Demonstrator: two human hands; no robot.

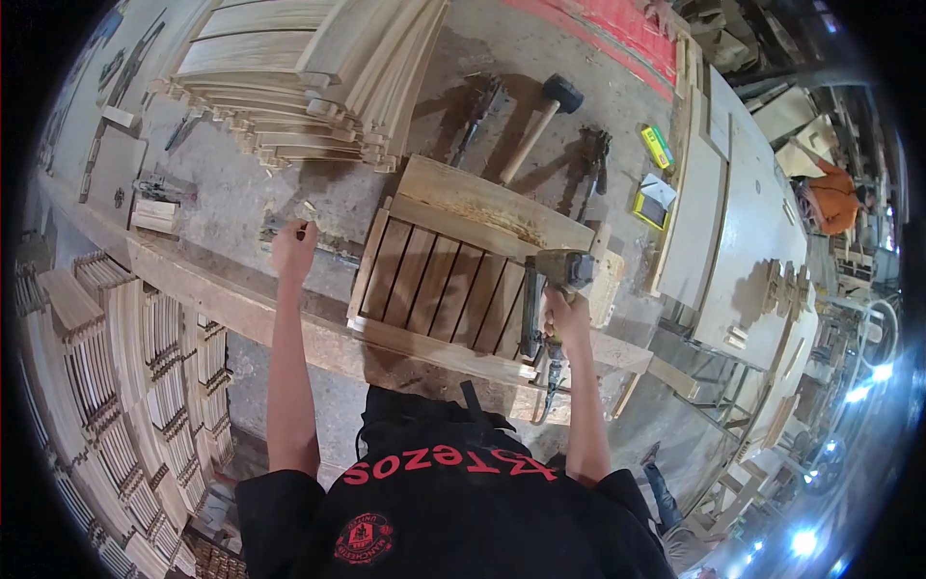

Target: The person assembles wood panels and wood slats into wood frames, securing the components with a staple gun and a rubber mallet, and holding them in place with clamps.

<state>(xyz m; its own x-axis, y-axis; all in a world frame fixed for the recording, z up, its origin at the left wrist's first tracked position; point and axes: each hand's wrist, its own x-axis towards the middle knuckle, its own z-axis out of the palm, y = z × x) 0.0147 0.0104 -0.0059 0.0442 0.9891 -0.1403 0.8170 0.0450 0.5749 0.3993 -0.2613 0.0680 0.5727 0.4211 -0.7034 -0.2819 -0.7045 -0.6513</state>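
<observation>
My right hand [567, 317] is wrapped round the grip of a pneumatic nail gun [561, 266], with a hose at its lower end. The nail gun is over the right end of a slatted wooden panel [439, 280], whose parallel slats have dark gaps between them. A wide wooden board [497, 205] lies along the panel's far side. Left of the panel, my left hand [293, 253] is closed, its fingertips together above the bench; what they hold, if anything, is too small to make out. A small wood chip [309, 206] lies just beyond it.
A rubber mallet [536, 125] lies beyond the panel, near a yellow-green box [657, 147]. Curved wooden pieces are stacked [309, 87] at the back left. More slatted pieces [106, 386] stand below the bench at left. A person in orange [834, 198] is far right.
</observation>
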